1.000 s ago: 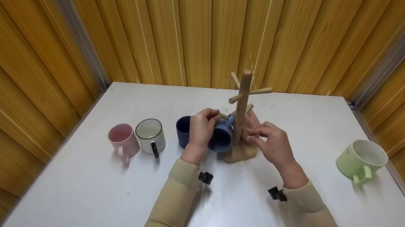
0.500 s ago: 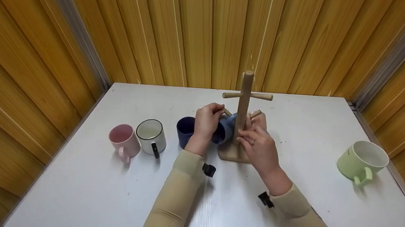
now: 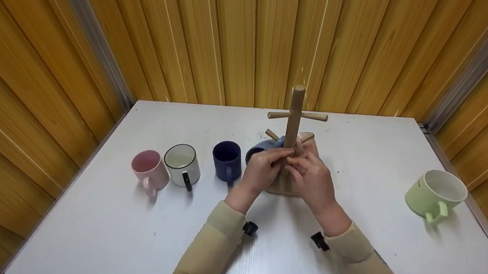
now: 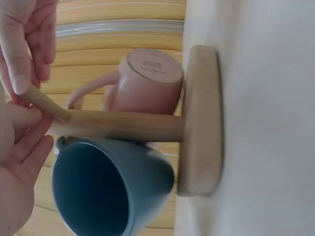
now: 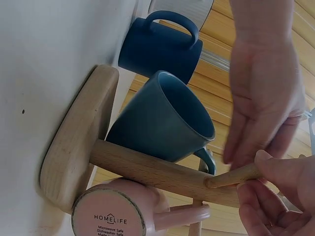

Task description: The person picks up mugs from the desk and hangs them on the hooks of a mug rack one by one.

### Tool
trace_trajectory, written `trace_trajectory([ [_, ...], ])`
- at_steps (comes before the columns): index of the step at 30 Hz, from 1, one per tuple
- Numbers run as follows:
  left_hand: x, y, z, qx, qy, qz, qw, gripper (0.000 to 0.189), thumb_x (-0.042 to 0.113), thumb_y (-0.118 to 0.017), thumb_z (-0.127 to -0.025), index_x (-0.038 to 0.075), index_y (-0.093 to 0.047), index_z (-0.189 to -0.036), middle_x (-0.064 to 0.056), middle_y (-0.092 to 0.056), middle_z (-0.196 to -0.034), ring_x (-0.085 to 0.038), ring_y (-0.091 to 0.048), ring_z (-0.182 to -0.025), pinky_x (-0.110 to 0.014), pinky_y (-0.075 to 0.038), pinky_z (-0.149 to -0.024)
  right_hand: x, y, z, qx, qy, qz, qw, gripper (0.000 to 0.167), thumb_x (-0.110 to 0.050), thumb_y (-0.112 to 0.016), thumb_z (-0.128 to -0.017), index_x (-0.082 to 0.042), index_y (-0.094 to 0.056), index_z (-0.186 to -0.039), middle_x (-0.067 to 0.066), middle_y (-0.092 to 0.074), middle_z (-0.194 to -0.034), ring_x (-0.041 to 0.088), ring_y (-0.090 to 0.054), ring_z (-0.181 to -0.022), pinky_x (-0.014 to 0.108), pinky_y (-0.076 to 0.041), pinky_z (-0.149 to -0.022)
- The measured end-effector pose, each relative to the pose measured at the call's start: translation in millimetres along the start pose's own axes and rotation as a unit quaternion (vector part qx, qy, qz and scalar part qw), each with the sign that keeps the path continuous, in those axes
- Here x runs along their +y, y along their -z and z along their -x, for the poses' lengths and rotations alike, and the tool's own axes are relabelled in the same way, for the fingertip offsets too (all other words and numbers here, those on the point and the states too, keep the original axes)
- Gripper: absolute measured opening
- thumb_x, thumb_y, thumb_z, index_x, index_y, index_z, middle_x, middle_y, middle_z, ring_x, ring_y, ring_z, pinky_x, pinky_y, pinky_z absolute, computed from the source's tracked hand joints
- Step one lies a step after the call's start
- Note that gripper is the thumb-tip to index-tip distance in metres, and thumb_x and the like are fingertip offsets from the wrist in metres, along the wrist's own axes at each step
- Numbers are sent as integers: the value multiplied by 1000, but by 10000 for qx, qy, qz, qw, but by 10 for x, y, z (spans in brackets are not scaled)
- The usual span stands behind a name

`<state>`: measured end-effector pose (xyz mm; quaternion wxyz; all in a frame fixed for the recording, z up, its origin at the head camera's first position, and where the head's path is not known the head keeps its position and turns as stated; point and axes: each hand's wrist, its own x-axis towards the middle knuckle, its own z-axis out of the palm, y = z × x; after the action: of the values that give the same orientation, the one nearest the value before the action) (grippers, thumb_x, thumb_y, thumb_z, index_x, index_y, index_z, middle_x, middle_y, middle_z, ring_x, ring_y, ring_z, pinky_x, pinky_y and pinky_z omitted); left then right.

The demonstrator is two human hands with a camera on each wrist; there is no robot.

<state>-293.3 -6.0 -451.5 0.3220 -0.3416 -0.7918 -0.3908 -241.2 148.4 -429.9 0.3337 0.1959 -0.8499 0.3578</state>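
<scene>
A wooden mug tree [image 3: 295, 115] stands on the table with a blue mug [image 5: 162, 118] hanging on its left side and a pink mug [image 5: 110, 211] on its right. My right hand [image 3: 314, 180] pinches the end of the lower front peg [image 5: 236, 175] between thumb and fingers. My left hand [image 3: 261, 170] is beside that same peg, its fingers fairly straight and right at the right hand's fingertips. In the head view, both hands cover the peg and part of the blue mug. The dark blue mug [image 3: 227, 161] stands just left of the left hand.
Further left on the white table [image 3: 133, 241] stand a pink mug [image 3: 149, 171] and a white mug [image 3: 182, 165] with a black rim. A light green mug [image 3: 435, 195] is near the right edge. Wood-patterned panels [image 3: 233, 41] enclose the back and sides.
The mug tree has turned, and the right hand has moved left to its front peg. My left hand has let go of the left peg and moved right, uncovering the dark blue mug.
</scene>
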Motion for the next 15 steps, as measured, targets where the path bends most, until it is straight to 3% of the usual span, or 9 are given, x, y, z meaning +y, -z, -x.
trace_trajectory([
  [4,-64,-41,48,-88,91,161,9998,23,5,-71,-95,6,-78,-117,-8,-79,-114,-21,-75,-109,-24,-58,-95,27,4,4,-68,82,-9,9999,21,-1,-85,-81,3,-79,-100,13,-69,-93,27,-71,-89,40,-63,-75],
  [8,-114,-65,70,-11,-74,434,9990,25,6,-75,-92,4,-77,-117,-9,-79,-114,-23,-75,-109,-26,-59,-95,96,70,-25,-386,308,-188,9986,24,-1,-85,-81,2,-79,-104,13,-71,-98,26,-73,-88,38,-64,-73],
  [11,-128,-75,81,-12,-145,492,9987,26,8,-76,-91,4,-77,-116,-9,-78,-115,-22,-75,-109,-25,-58,-96,158,206,-75,-1006,120,-601,9930,27,-1,-83,-83,0,-78,-110,15,-74,-107,29,-75,-94,40,-64,-76],
  [15,-117,-77,84,-75,-56,525,9986,23,9,-75,-92,6,-78,-115,-7,-78,-117,-20,-74,-111,-22,-56,-99,248,512,-167,-1994,-457,-895,9747,37,-1,-79,-88,-4,-74,-124,19,-71,-128,38,-70,-115,55,-60,-91],
])
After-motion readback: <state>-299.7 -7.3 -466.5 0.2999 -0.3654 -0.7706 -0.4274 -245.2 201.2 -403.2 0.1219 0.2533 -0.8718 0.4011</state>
